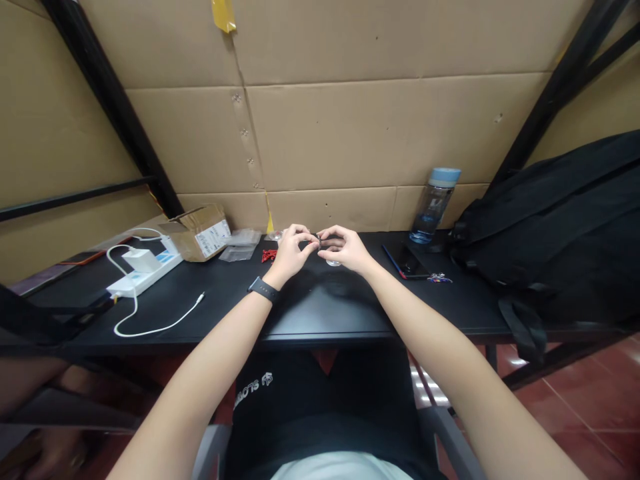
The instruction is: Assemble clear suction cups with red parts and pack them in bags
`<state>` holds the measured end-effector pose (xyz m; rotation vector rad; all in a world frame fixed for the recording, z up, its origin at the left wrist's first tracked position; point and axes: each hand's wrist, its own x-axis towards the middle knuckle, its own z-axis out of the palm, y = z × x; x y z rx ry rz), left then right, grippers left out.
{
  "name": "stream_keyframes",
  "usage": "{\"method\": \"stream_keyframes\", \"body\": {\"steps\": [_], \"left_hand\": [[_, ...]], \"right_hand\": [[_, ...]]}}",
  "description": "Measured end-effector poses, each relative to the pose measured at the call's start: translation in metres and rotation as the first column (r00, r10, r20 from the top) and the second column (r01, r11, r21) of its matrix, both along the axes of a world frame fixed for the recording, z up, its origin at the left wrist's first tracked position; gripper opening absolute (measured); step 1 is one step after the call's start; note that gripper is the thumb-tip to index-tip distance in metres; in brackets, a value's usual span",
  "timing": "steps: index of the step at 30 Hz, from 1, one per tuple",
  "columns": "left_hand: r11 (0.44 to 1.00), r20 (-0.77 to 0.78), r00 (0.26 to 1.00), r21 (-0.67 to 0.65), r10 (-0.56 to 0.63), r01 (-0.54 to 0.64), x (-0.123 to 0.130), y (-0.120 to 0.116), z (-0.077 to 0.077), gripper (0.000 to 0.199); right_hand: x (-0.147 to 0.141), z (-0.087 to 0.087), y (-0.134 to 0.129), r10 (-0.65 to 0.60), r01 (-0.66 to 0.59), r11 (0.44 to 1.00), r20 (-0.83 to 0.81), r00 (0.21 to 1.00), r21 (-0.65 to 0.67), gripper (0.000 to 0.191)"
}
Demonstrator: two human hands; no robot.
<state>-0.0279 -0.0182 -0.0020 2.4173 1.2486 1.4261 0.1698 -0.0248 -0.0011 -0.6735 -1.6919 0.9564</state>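
My left hand (293, 252) and my right hand (347, 248) meet above the middle of the black table. Between their fingertips is a small, thin, dark item (319, 243), too small to name. Both hands have thumb and fingers closed in a pinch around it. Just left of my left hand lies a pile of small red pieces (269, 255), partly covered by that hand. A round clear piece (333, 263) shows on the table under my right hand. Another small clear round item (274, 236) sits behind my left hand.
On the left are a white power strip (150, 273) with a cable, an open cardboard box (197, 233) and clear plastic bags (241, 245). To the right stand a water bottle (434, 207), a phone (410, 261) and a black backpack (560, 227). A cardboard wall (330, 133) rises behind.
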Motion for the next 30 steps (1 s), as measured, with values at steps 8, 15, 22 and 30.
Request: {"method": "stream_keyframes", "body": {"steps": [8, 15, 22, 30], "left_hand": [[1.000, -0.041, 0.999, 0.014, 0.008, -0.007, 0.002, -0.001, -0.001, 0.010], [0.998, -0.066, 0.997, 0.048, 0.045, -0.042, 0.004, -0.005, -0.001, 0.008], [0.997, -0.097, 0.994, 0.059, 0.054, -0.048, 0.004, -0.005, 0.001, 0.012], [0.995, -0.128, 0.989, 0.085, 0.067, -0.057, 0.005, -0.009, 0.003, 0.012]], "right_hand": [[0.001, -0.004, 0.002, -0.028, 0.028, 1.000, 0.000, 1.000, -0.014, 0.047], [0.007, -0.009, 0.010, -0.055, 0.065, 0.991, 0.088, 0.995, -0.114, 0.045], [0.006, -0.011, 0.013, 0.030, -0.006, 0.983, 0.130, 0.991, -0.184, 0.038], [0.008, -0.010, 0.016, -0.064, 0.086, 0.994, 0.270, 0.961, -0.070, 0.022]]}}
